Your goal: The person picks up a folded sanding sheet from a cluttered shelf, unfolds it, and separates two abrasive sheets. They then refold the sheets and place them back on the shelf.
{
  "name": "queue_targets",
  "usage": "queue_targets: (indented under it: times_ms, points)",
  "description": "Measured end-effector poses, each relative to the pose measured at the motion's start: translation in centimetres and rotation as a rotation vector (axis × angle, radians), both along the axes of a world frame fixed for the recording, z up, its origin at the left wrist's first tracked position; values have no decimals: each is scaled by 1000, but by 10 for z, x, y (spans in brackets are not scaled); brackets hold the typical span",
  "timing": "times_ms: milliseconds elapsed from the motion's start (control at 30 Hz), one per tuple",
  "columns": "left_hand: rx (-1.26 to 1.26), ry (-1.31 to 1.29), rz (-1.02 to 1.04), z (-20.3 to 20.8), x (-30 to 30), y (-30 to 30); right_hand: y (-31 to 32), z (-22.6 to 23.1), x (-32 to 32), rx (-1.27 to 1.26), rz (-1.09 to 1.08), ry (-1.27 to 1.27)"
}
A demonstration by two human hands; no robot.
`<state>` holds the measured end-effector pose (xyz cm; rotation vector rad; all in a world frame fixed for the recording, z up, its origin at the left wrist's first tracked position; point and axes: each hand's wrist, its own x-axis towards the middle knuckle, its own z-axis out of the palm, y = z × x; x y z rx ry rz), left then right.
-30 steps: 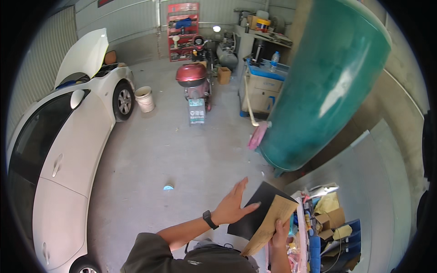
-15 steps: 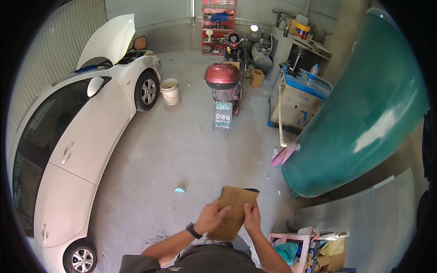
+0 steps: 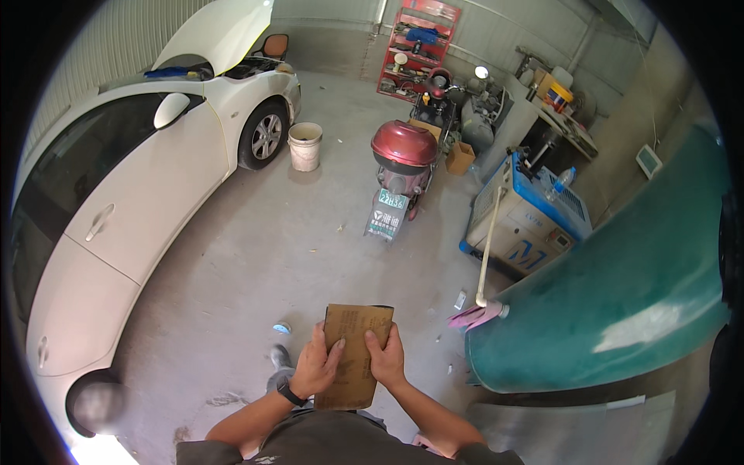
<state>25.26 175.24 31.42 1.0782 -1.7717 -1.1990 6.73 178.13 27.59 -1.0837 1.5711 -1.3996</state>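
I hold a brown, print-backed sheet of sandpaper [image 3: 354, 364] upright in front of my body, a dark edge showing along its top. My left hand [image 3: 311, 367] grips its left side, thumb lying across the brown face. On the opposite side my right hand [image 3: 389, 359] grips it the same way, thumb on the front. The fingers behind the sheet are hidden. A dark watch sits on my left wrist.
A white car [image 3: 147, 201] with its hood raised stands along the left, a bucket [image 3: 305, 147] by its front wheel. Ahead is a scooter [image 3: 403, 159]. To the right are a blue-and-white machine [image 3: 515, 221] and a big green tank [image 3: 604, 287]. A small blue object [image 3: 282, 328] lies on the floor.
The sandpaper has gone from tilted to nearly upright and shifted left, both hands still on it. My view has turned, and my shoe now shows beside my left arm.
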Motion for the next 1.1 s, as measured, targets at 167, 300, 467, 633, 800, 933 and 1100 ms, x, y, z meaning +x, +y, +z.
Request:
queue_targets:
  times_ms: [167, 300, 467, 633, 800, 933, 1100]
  points:
    - [-8, 69, 8, -19, 16, -80, -78, -2, 13, -30, 9, 1]
    - [121, 247, -101, -21, 56, -174, -153, 7, 36, 17, -8, 83]
    - [-11, 176, -159, -2, 114, -308, -259, 26, 99, 34, -36, 87]
    - [-74, 246, -122, 17, 144, -394, -346, 45, 141, -11, -8, 32]
    - [-43, 265, -135, 31, 155, -466, -424, 42, 155, -76, 6, 71]
    - [-55, 71, -116, 28, 165, -527, -497, 23, 151, -72, 79, 85]
    - [-388, -149, 101, 31, 168, -603, -606, 28, 156, 17, 263, 34]
